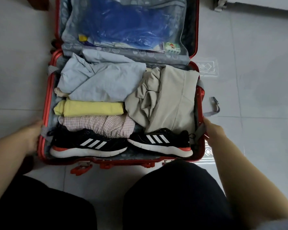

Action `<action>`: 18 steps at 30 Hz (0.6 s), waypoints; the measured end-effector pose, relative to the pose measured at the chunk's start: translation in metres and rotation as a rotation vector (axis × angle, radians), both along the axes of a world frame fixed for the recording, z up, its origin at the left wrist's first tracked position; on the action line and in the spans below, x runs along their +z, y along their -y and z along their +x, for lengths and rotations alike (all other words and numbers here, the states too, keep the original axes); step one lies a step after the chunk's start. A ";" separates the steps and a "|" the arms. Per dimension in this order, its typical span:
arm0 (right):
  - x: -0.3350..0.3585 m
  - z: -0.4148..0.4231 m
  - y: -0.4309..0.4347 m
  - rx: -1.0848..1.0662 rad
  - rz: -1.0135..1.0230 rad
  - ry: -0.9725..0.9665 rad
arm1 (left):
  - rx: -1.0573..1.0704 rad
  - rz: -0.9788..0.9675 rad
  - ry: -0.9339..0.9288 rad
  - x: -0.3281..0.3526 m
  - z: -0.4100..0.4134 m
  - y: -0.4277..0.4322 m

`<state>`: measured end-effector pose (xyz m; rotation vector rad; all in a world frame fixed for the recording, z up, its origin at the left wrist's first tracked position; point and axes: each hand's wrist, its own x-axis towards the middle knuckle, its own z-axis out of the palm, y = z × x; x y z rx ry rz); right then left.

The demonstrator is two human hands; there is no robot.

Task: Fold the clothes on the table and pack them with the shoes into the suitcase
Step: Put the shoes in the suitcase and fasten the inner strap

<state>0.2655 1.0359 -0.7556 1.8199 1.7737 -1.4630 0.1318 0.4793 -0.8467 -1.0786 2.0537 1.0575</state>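
A red suitcase (46, 103) lies open on the tiled floor. Its near half holds a light blue shirt (103, 80), a rolled yellow garment (93, 108), a pink checked garment (105, 123) and a beige garment (170, 100). Two black shoes with white stripes lie along the front edge, the left shoe (88, 144) and the right shoe (161, 141). My left hand (32, 135) grips the suitcase's left rim. My right hand (214, 131) holds the right rim beside a grey strap (200, 130).
The raised lid (123, 25) has a zipped mesh pocket with blue plastic-wrapped items. Red latches (81, 168) stick out at the front. A grey strap with a buckle (214, 105) lies on the floor to the right. My knees in dark trousers are below.
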 end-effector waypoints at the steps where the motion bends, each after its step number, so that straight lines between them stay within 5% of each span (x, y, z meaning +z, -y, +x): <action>1: 0.000 -0.003 0.001 -0.033 0.003 -0.021 | 0.034 0.007 0.033 0.007 0.002 -0.008; 6: 0.017 -0.018 -0.002 -0.160 -0.022 -0.185 | 0.268 0.125 -0.130 0.037 -0.013 -0.013; 10: 0.056 -0.041 -0.007 -0.485 -0.407 -0.821 | 0.305 0.325 -0.382 0.092 -0.031 -0.031; 12: 0.075 -0.047 0.003 -0.234 -0.413 -0.781 | 0.202 0.422 -0.500 0.131 -0.028 -0.061; 14: 0.089 -0.054 0.017 0.149 -0.325 -0.535 | 0.001 0.328 -0.631 0.151 -0.014 -0.087; 18: 0.098 -0.071 0.045 0.861 0.350 -0.002 | -0.458 0.136 -0.612 0.147 0.008 -0.118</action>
